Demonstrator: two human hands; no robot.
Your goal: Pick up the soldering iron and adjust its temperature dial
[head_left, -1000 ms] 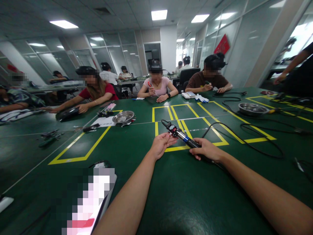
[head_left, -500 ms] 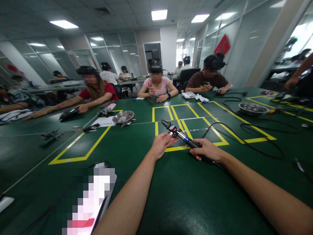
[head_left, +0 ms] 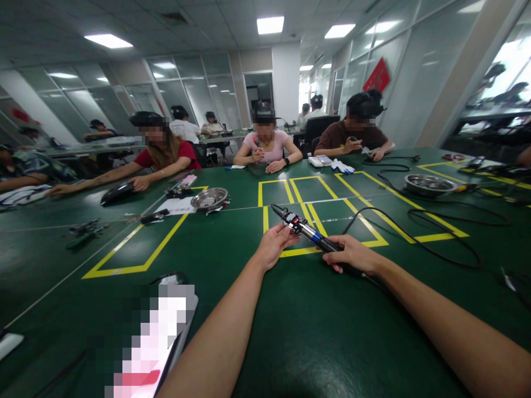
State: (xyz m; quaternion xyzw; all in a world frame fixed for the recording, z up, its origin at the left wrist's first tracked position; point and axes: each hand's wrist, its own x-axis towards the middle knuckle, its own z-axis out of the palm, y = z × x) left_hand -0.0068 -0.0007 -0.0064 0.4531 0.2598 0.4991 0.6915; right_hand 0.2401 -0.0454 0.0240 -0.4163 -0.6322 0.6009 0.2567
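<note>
Corded tool (head_left: pixel 309 231) sits low over the middle of the table (head_left: pixel 315 331), slanting away to the left from where I watch. My right hand (head_left: pixel 352 253) has its fingers wrapped round the black rear grip. My left hand (head_left: pixel 274 246) lies palm up, fingers loosely apart, tips touching the red-marked front part. Beyond, a black cable (head_left: pixel 415 235) loops across the yellow tape lines (head_left: pixel 365 224), and a metal bowl (head_left: pixel 209 197) stands nearer the far left edge.

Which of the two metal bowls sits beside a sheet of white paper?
The left bowl, in front of the person in the red shirt; white paper lies at its left side. The right bowl has none.
</note>
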